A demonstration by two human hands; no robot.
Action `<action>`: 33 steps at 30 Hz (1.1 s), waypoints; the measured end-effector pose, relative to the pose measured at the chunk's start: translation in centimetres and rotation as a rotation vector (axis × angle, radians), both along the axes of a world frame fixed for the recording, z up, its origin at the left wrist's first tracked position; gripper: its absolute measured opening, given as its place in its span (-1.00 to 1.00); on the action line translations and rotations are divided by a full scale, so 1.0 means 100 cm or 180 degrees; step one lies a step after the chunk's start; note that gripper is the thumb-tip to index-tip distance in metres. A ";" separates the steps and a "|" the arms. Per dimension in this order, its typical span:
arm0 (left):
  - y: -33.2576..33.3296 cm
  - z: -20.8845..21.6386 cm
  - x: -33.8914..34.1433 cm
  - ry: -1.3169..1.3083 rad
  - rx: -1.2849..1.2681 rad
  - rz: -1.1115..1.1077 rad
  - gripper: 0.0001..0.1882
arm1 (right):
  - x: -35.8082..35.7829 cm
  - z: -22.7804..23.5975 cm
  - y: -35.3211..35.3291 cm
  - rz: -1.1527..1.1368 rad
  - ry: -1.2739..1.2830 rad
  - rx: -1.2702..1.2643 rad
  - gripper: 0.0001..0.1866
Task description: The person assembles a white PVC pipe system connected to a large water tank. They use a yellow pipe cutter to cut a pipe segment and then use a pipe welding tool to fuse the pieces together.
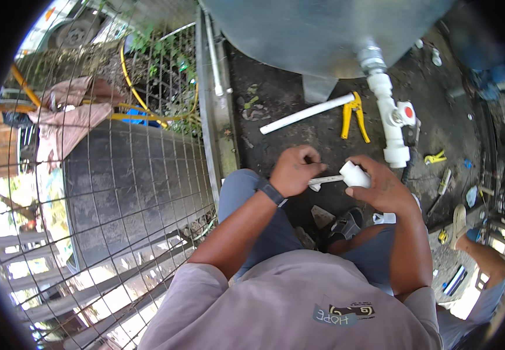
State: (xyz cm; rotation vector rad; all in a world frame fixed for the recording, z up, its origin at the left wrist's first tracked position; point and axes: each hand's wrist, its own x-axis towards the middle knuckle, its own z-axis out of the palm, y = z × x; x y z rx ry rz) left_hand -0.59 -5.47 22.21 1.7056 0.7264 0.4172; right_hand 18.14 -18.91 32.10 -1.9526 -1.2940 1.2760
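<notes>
The right hand (384, 188) grips a fitting (355, 174). The left hand (296, 171), half curled, nears a strip (333, 179); its grip I cannot tell. The tank (322, 35) hides its inside.

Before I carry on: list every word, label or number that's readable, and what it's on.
Shirt: one larger pale word on the chest print, upside down in view; printed wording isn't copied here.
Same print: smaller lettering beside it, too small to read.
White fitting in the right hand: nothing readable.
White valve: nothing readable.
</notes>
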 end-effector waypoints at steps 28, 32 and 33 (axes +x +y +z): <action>-0.060 -0.037 0.064 -0.1509 -0.2587 0.0926 -0.61 | -0.010 -0.088 0.032 -0.0123 -0.0777 0.0429 -0.45; -0.063 -0.041 0.069 -0.0925 -0.2241 0.1197 -0.74 | -0.013 -0.084 0.033 -0.0148 -0.0890 0.0172 -0.48; -0.064 -0.048 0.072 -0.0982 -0.2206 0.1261 -0.73 | -0.015 -0.080 0.033 -0.0120 -0.0896 0.0153 -0.48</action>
